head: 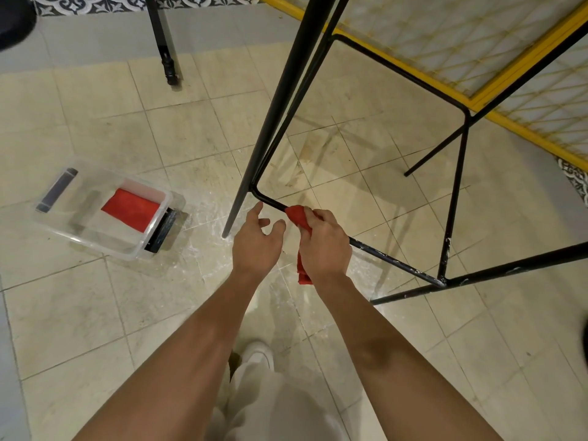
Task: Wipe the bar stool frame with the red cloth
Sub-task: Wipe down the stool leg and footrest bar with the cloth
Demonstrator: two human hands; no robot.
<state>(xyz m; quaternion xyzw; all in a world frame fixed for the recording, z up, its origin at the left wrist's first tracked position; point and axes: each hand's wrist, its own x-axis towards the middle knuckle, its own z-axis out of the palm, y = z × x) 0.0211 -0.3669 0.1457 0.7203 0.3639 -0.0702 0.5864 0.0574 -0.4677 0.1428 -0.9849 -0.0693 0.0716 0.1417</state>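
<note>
Fingers of right hand [323,246] clutch one red cloth [297,216] on stool frame [391,257]; left hand [256,246] spread, holding nothing.

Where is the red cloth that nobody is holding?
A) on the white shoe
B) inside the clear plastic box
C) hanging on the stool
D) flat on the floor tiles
B: the folded spare cloth lies inside the clear plastic box on the floor, while the right hand grips the red cloth against the stool frame.
</note>
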